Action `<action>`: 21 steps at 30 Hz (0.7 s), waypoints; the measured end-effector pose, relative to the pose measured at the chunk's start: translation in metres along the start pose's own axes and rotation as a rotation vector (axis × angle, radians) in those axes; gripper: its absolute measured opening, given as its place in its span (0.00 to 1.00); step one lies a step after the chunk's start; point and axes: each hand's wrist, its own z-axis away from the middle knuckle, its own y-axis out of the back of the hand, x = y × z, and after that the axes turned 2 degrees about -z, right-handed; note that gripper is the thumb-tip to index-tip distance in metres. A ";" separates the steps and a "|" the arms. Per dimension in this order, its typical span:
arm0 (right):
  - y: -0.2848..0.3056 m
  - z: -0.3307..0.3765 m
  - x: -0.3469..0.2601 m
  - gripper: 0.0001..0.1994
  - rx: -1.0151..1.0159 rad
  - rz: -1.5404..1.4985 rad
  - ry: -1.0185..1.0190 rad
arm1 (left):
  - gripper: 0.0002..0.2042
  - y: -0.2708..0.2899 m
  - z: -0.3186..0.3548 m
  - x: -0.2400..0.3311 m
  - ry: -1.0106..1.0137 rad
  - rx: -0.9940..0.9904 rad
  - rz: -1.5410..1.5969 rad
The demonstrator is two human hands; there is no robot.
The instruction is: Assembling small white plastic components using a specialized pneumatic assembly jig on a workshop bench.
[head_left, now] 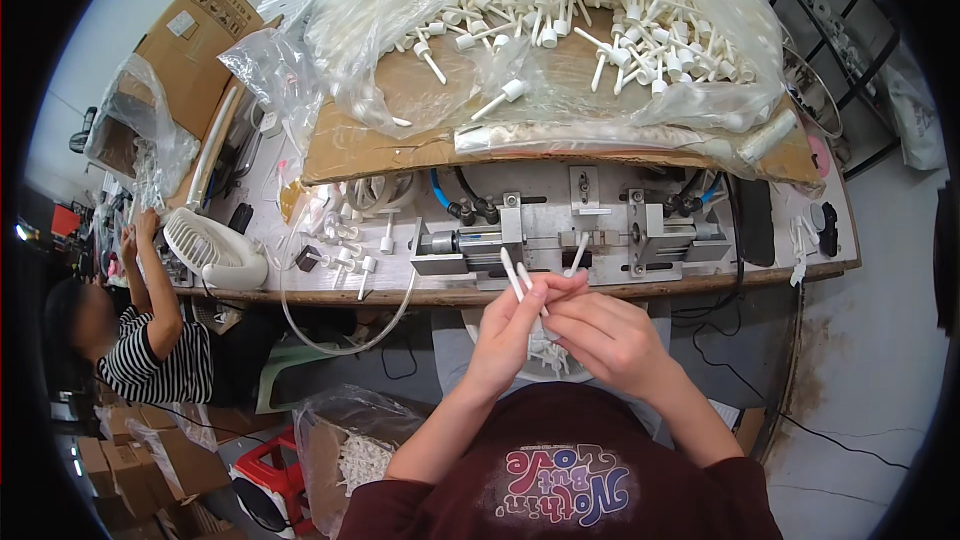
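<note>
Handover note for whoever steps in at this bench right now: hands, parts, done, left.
Left hand: gripping two thin white tubes, upright, just in front of the bench edge.
Right hand: closed in against the left hand, fingertips at the tubes; a small bunch of white parts sits between the palms.
Metal fixture on the bench: one white tube stands in its middle slot.
Supply: white pump heads heaped in a clear bag at the back.
Done: a few pump parts lie left of the fixture.
Left: the heap is still large.
</note>
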 end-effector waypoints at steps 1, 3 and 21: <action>-0.001 0.003 0.000 0.14 -0.001 -0.013 -0.013 | 0.19 -0.003 -0.001 0.002 0.021 0.006 0.044; 0.003 0.008 0.001 0.14 0.025 0.030 -0.115 | 0.19 -0.004 -0.003 -0.003 -0.061 0.065 0.012; -0.013 0.002 0.031 0.10 -0.170 0.596 -0.161 | 0.29 0.001 0.008 0.015 -0.185 0.051 -0.176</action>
